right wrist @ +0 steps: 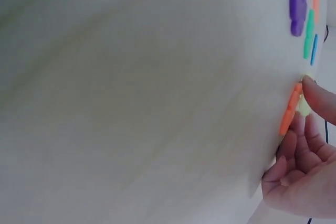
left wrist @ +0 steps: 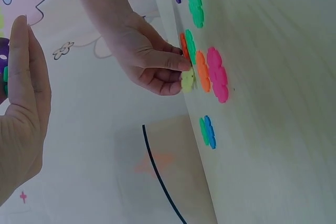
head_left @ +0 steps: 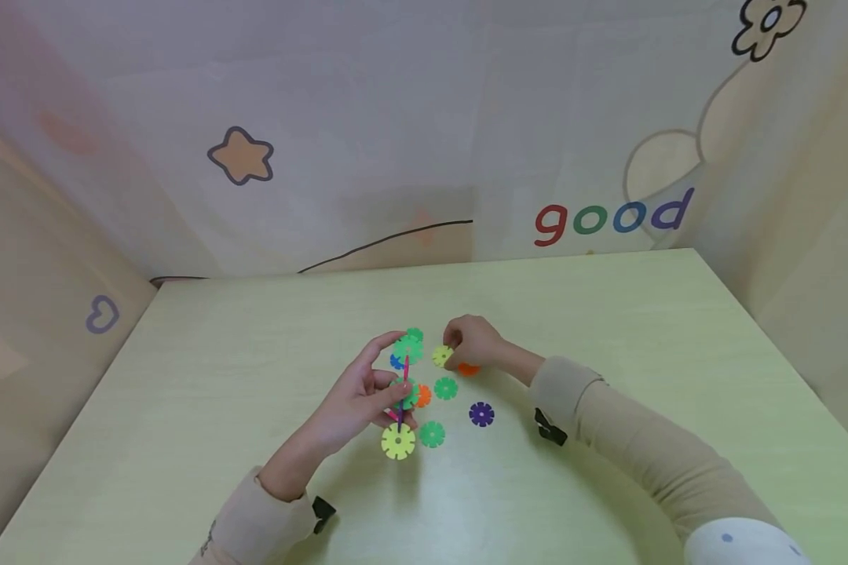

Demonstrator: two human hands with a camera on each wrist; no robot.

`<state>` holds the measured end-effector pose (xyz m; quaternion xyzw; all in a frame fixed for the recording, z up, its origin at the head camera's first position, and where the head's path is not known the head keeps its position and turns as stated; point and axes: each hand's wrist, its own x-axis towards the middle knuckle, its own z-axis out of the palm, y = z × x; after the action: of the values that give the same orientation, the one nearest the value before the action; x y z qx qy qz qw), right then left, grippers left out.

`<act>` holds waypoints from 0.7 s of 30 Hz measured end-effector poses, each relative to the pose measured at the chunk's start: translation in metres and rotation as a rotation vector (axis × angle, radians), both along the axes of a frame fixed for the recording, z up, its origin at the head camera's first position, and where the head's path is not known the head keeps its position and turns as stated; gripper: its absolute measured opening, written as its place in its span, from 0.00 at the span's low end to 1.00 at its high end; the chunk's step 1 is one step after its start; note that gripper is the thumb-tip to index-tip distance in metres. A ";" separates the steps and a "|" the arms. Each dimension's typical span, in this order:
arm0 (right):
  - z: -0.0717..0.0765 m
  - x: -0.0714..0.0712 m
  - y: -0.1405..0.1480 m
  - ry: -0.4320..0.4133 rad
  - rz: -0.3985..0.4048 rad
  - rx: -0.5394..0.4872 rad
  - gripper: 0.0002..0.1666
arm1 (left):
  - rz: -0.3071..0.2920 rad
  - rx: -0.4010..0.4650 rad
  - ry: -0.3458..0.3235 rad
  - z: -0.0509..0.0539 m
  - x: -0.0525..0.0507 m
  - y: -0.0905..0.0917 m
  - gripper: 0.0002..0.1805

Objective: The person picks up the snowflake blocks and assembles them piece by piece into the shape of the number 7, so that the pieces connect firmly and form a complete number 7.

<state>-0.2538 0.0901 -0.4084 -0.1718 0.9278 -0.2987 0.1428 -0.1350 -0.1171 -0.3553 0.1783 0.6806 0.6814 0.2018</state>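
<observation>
My left hand (head_left: 356, 400) grips a built piece of notched plastic discs joined edge to edge. Its yellow disc (head_left: 398, 442) hangs at the bottom, and a green disc (head_left: 408, 348) is at the top; purple and pink ones show edge-on between. Over the table's middle, my right hand (head_left: 475, 342) pinches a loose yellow disc (left wrist: 187, 80) between thumb and fingers. Right beside those fingers lies an orange disc (right wrist: 291, 109), partly covered by the hand in the head view.
Several loose discs lie on the table (head_left: 254, 377) between the hands: green (head_left: 446, 388), another green (head_left: 432, 434), purple (head_left: 481, 413), orange (head_left: 424, 395) and blue (left wrist: 210, 131). A pink disc (left wrist: 217, 74) shows in the left wrist view. A printed curtain (head_left: 367, 118) stands behind the table.
</observation>
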 end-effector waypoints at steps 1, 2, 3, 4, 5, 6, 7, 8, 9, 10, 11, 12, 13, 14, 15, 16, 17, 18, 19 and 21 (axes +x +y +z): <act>0.001 0.000 0.001 -0.007 -0.009 -0.011 0.15 | 0.000 -0.002 0.000 0.000 0.000 0.000 0.34; 0.002 0.000 0.002 -0.016 -0.017 -0.022 0.15 | -0.001 -0.005 0.002 0.000 0.000 0.001 0.34; 0.002 0.000 0.004 -0.026 -0.021 -0.035 0.14 | -0.003 -0.006 0.003 0.000 0.000 0.001 0.34; 0.003 -0.001 0.005 -0.036 -0.026 -0.043 0.14 | -0.004 -0.005 0.006 0.000 0.000 0.001 0.34; 0.004 -0.001 0.007 -0.045 -0.026 -0.052 0.14 | -0.006 -0.006 0.010 0.000 0.000 0.002 0.34; 0.004 -0.001 0.009 -0.053 -0.023 -0.058 0.13 | -0.005 -0.006 0.012 0.000 0.000 0.002 0.34; 0.004 -0.001 0.010 -0.063 -0.021 -0.067 0.13 | -0.003 -0.008 0.011 -0.001 0.001 0.002 0.34; 0.004 -0.001 0.012 -0.073 -0.018 -0.076 0.13 | 0.000 -0.009 0.011 0.000 0.001 0.003 0.34; 0.004 -0.001 0.014 -0.081 -0.015 -0.082 0.12 | 0.004 -0.011 0.009 0.000 0.001 0.003 0.35; 0.004 0.000 0.015 -0.087 -0.015 -0.087 0.12 | 0.011 -0.014 0.006 0.000 0.001 0.004 0.35; 0.004 0.000 0.017 -0.094 -0.017 -0.093 0.11 | 0.018 -0.017 0.000 0.000 0.002 0.004 0.35; 0.005 0.001 0.019 -0.099 -0.022 -0.096 0.11 | 0.025 -0.020 -0.007 0.000 0.002 0.005 0.35; 0.005 0.002 0.020 -0.104 -0.030 -0.100 0.11 | 0.030 -0.021 -0.014 0.000 0.002 0.005 0.36; 0.006 0.003 0.022 -0.105 -0.037 -0.103 0.10 | 0.033 -0.021 -0.019 0.000 0.002 0.006 0.36; 0.007 0.004 0.024 -0.104 -0.044 -0.108 0.10 | 0.035 -0.021 -0.024 0.000 0.003 0.006 0.36; 0.008 0.005 0.026 -0.104 -0.053 -0.117 0.10 | 0.038 -0.023 -0.027 0.000 0.003 0.007 0.36; 0.009 0.006 0.028 -0.099 -0.055 -0.124 0.11 | 0.039 -0.022 -0.030 0.001 0.003 0.007 0.35; 0.010 0.007 0.029 -0.094 -0.057 -0.133 0.11 | 0.041 -0.022 -0.032 0.001 0.003 0.008 0.35; 0.011 0.008 0.031 -0.092 -0.058 -0.144 0.11 | 0.042 -0.021 -0.034 0.001 0.003 0.009 0.35; 0.014 0.011 0.034 -0.092 -0.057 -0.171 0.11 | 0.042 -0.025 -0.027 0.002 0.003 0.009 0.35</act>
<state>-0.2426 0.1242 -0.3943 -0.1428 0.8960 -0.3883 0.1613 -0.1320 -0.1077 -0.3534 0.1523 0.6898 0.6793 0.1987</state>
